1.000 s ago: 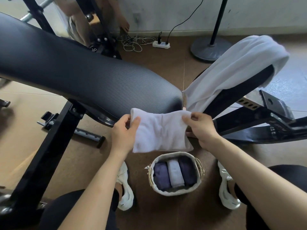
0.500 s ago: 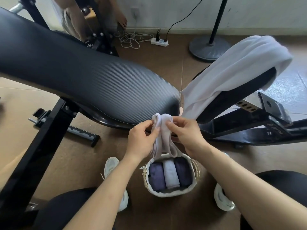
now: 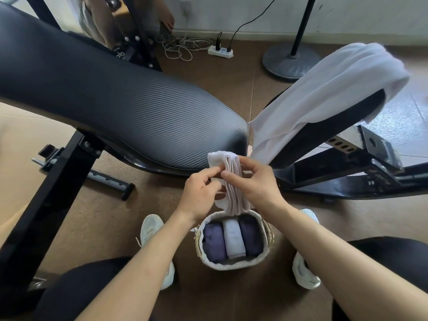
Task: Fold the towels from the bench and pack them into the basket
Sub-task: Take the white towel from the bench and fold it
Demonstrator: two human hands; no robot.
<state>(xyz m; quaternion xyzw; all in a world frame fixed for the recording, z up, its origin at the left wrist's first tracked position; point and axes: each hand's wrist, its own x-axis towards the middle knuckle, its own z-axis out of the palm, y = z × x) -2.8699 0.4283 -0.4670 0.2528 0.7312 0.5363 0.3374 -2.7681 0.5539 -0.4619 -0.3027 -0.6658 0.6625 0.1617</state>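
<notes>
Pinching one folded white towel (image 3: 235, 200) between my left hand (image 3: 199, 193) and right hand (image 3: 254, 184), I hold it just above the basket (image 3: 231, 266), its lower end hiding the far rim. Inside sit three rolled towels (image 3: 234, 239), two purple and one pale; another white towel (image 3: 324, 100) drapes over the table (image 3: 115, 100).

Soft cloth towel (image 3: 234, 181); ribbed matt bench pad (image 3: 129, 107); woven basket (image 3: 234, 265).

The left grip (image 3: 199, 193) and right grip (image 3: 254, 181) covered the middle of the folded white towel (image 3: 234, 200), whose lower end hid the far rim of the basket (image 3: 231, 266). The surface (image 3: 115, 107) was cut off at the left edge. Only the legs of a standing person (image 3: 99, 24) showed at the top.
</notes>
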